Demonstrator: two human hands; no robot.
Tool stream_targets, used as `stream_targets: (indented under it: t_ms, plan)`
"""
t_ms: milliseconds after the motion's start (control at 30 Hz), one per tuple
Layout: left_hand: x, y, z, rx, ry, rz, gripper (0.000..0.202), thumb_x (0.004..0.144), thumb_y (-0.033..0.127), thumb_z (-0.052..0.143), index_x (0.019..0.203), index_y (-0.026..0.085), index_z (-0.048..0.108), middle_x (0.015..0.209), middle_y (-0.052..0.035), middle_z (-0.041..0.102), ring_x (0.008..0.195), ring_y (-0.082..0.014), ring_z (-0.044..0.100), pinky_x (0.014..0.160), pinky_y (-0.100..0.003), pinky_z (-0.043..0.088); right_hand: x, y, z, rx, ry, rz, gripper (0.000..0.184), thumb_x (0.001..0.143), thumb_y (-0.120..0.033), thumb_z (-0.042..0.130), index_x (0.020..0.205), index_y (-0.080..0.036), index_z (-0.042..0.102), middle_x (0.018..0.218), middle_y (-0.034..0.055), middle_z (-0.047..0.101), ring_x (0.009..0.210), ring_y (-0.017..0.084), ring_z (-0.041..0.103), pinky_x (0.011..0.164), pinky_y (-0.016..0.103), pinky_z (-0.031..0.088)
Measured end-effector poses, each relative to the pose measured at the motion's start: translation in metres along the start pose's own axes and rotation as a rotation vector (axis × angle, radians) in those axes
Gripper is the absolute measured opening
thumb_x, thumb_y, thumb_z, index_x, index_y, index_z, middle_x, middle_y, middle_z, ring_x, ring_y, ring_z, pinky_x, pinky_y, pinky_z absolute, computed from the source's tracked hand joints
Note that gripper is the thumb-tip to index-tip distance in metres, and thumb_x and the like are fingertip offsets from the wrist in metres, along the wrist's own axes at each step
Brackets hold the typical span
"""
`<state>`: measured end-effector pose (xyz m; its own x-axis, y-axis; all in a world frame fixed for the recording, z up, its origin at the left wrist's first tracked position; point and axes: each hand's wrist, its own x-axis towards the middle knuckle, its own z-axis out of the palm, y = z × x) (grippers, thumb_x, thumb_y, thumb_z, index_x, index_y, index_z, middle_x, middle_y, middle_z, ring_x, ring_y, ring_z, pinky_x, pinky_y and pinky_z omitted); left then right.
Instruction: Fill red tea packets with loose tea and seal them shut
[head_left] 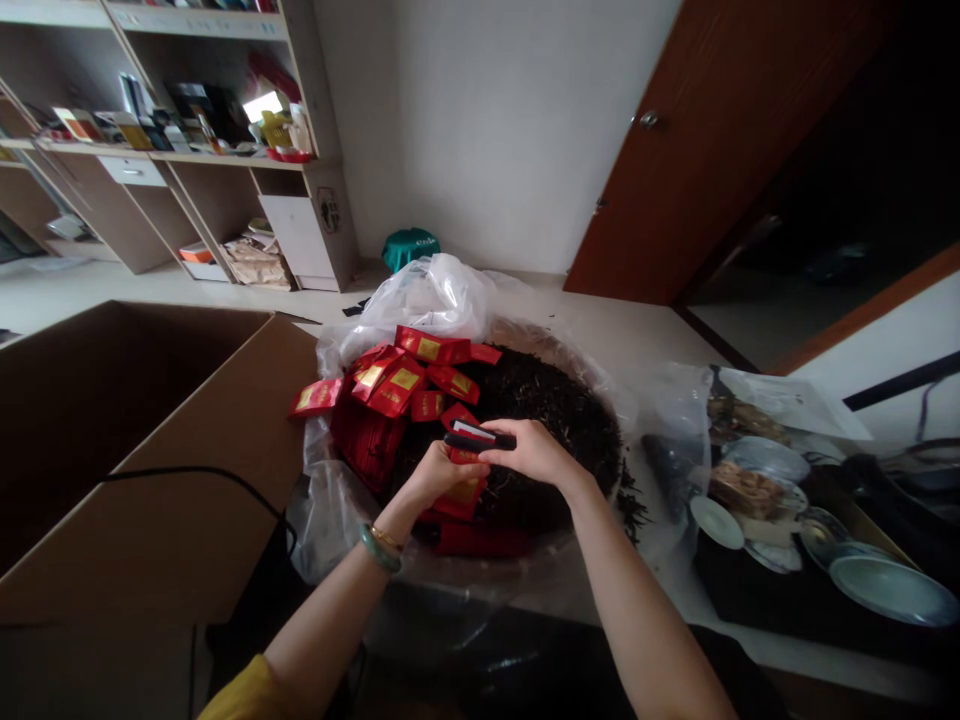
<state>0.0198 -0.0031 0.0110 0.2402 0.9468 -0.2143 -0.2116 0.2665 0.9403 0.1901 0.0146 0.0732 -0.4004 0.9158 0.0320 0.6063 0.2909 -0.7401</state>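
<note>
In the middle, over a heap of dark, dry tea-like leaves (551, 400), my right hand (538, 455) is closed on a slim black clamp-like tool (501, 440) with a white strip on top. My left hand (435, 478) is closed on the top edge of a red packet (461, 497), which hangs just below the tool. The tool lies across the packet's top; whether its jaws press on it is hard to see. Several red packets with gold labels (397, 385) lie on the leaves to the left. A red stack (367, 435) sits beneath them.
Clear plastic (442, 295) lines the round container. An open cardboard box (187, 470) stands at left, a black cable over its side. Right are dishes (892, 588) and a plastic bag (679, 410) on a dark surface. Behind are a shelf unit (330, 210) and a brown door (675, 170).
</note>
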Motion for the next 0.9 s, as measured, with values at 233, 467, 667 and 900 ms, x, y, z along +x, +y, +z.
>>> stream_targets:
  t_ms: [233, 467, 667, 900]
  plan:
    - [-0.0007, -0.0004, -0.0060, 0.007, 0.003, -0.044, 0.041, 0.044, 0.034, 0.088, 0.072, 0.011, 0.069, 0.063, -0.0030, 0.068, 0.052, -0.0132, 0.061, 0.054, -0.024, 0.046, 0.0006, 0.0042, -0.0003, 0.004, 0.024, -0.049, 0.026, 0.074, -0.023, 0.069, 0.100, -0.025, 0.072, 0.102, 0.0024, 0.073, 0.097, 0.024, 0.068, 0.087, 0.034, 0.051]
    - [-0.0021, 0.0045, -0.0033, 0.021, 0.002, -0.035, 0.040, 0.043, 0.035, 0.088, 0.068, 0.010, 0.068, 0.062, -0.0032, 0.068, 0.052, -0.0128, 0.060, 0.054, -0.024, 0.045, 0.0009, 0.0020, 0.0023, -0.018, 0.037, -0.050, 0.029, 0.077, -0.025, 0.068, 0.105, -0.025, 0.070, 0.107, 0.0023, 0.072, 0.099, 0.023, 0.067, 0.089, 0.033, 0.049]
    - [-0.0029, 0.0027, -0.0053, 0.048, -0.006, -0.037, 0.041, 0.044, 0.036, 0.087, 0.070, 0.010, 0.068, 0.062, -0.0032, 0.068, 0.053, -0.0136, 0.060, 0.054, -0.024, 0.045, 0.0001, 0.0009, 0.0044, -0.012, 0.040, -0.081, 0.027, 0.077, -0.025, 0.067, 0.103, -0.026, 0.071, 0.105, 0.0015, 0.073, 0.098, 0.023, 0.067, 0.089, 0.033, 0.050]
    - [0.0005, 0.0034, -0.0026, 0.000, 0.080, 0.117, 0.043, 0.055, 0.043, 0.082, 0.083, 0.012, 0.070, 0.077, -0.0033, 0.071, 0.067, -0.0141, 0.063, 0.065, -0.024, 0.048, 0.0012, 0.0058, 0.0033, 0.021, 0.035, -0.032, 0.025, 0.077, -0.026, 0.067, 0.102, -0.025, 0.071, 0.103, 0.0023, 0.073, 0.097, 0.023, 0.067, 0.087, 0.033, 0.050]
